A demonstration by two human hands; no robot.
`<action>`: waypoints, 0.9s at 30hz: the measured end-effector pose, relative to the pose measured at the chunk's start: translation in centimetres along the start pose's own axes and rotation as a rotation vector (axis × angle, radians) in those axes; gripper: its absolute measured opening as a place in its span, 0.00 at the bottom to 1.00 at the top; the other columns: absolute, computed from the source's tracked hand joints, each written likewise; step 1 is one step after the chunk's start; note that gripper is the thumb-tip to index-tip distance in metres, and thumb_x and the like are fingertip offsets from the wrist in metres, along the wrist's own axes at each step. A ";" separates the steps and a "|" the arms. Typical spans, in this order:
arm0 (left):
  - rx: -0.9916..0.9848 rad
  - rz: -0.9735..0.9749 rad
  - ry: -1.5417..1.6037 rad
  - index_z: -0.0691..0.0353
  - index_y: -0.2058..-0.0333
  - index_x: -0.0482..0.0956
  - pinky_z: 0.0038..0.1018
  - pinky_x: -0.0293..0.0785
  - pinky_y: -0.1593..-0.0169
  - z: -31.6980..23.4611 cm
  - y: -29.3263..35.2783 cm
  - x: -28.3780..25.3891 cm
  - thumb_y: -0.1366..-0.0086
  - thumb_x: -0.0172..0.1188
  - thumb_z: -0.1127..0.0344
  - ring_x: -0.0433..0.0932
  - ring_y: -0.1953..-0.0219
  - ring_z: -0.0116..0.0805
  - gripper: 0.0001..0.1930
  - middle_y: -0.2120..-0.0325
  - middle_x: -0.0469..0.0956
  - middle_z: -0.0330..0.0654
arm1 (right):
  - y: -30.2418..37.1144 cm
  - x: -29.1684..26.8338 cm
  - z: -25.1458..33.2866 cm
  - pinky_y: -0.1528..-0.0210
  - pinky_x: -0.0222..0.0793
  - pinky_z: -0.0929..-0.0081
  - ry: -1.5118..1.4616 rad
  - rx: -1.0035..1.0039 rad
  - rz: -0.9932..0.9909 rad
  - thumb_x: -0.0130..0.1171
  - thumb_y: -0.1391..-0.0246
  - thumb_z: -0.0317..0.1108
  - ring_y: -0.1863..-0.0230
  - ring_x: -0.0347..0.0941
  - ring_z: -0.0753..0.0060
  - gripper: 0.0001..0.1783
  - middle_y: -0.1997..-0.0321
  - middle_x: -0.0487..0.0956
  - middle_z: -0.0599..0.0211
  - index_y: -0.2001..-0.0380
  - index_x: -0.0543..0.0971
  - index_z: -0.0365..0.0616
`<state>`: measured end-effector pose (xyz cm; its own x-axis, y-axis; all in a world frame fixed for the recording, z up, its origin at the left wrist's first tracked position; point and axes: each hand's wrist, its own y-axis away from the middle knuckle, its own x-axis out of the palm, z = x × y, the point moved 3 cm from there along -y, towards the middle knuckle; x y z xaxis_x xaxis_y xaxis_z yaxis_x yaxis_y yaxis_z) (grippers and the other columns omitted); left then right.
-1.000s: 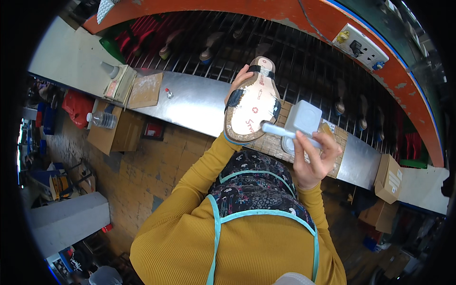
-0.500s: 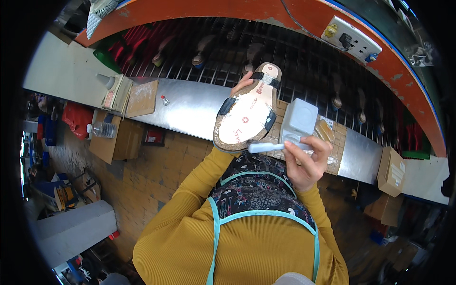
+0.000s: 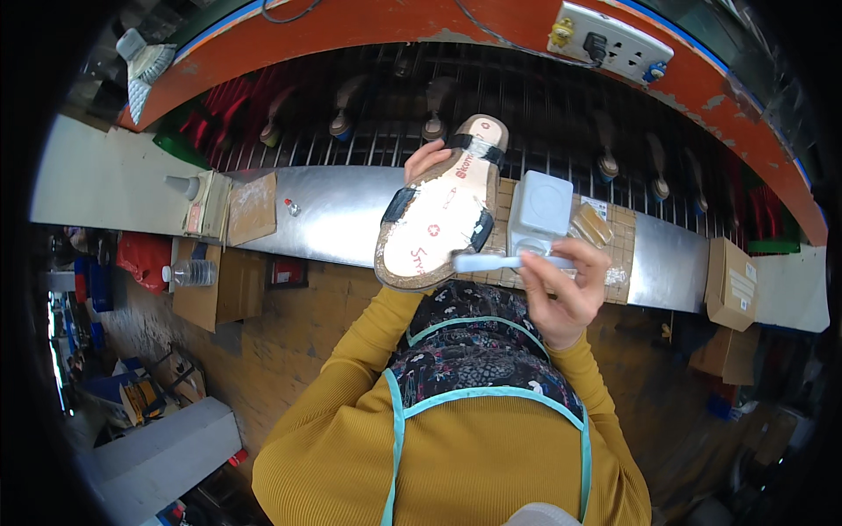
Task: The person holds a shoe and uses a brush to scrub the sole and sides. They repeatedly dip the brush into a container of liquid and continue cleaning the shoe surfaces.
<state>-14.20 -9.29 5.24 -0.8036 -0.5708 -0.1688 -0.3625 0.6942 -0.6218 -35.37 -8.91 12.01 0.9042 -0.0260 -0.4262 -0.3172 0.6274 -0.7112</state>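
An unfinished sandal (image 3: 438, 215) is held up over the bench edge, its pale bottom facing me. Black strap ends are folded over its brown, cork-like rim, and red marks show on the pale face. My left hand (image 3: 427, 161) grips it from behind; only some fingers show at its far left edge. In my right hand (image 3: 566, 287), a pale blue brush (image 3: 488, 262) is pinched between thumb and fingers, its head at the sandal's near right edge. Whether the bristles touch is unclear. Just beyond that hand, a light grey plastic container (image 3: 542, 203) stands on a gridded brown board (image 3: 620, 230).
Behind the metal bench top (image 3: 329, 210), a rack of rods (image 3: 544, 131) carries several shoe parts under an orange frame (image 3: 386, 33) with a power strip (image 3: 611, 44). A cardboard piece (image 3: 253, 210) lies left, a carton (image 3: 731, 285) right. A plastic bottle (image 3: 191, 273) is below left.
The whole view has shifted a little. The brush now lies more level and slightly farther up along the sandal's edge. Both hands keep their holds.
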 end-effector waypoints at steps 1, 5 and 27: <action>-0.066 0.024 0.041 0.64 0.41 0.62 0.33 0.73 0.41 0.4 0.4 -0.2 0.53 0.76 0.65 0.70 0.42 0.41 0.43 0.40 0.64 0.51 | -0.2 -0.2 0.4 0.56 0.56 0.75 0.074 -0.062 0.058 0.74 0.62 0.31 0.63 0.70 0.74 0.15 0.62 0.76 0.70 0.66 0.87 0.52; -0.064 -0.059 0.068 0.62 0.37 0.58 0.35 0.66 0.37 0.7 1.5 -1.9 0.50 0.74 0.65 0.68 0.42 0.37 0.44 0.41 0.66 0.46 | 1.8 -2.3 -3.4 0.55 0.55 0.74 -0.109 0.315 0.148 0.71 0.57 0.32 0.69 0.72 0.74 0.10 0.68 0.78 0.68 0.67 0.87 0.49; -0.593 0.037 1.438 0.64 0.35 0.55 0.39 0.65 0.46 -0.3 4.4 -5.8 0.40 0.56 0.34 0.76 0.66 0.36 0.46 0.62 0.74 0.44 | 17.6 0.8 -17.1 0.61 0.58 0.64 0.485 0.682 0.354 0.62 0.45 0.37 0.74 0.72 0.67 0.06 0.75 0.77 0.69 0.68 0.84 0.50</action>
<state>-11.27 -2.79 3.68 -0.4503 0.0948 0.8878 -0.1816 0.9638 -0.1950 -45.14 -11.19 -10.40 0.5174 0.0281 -0.8553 -0.1761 0.9816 -0.0743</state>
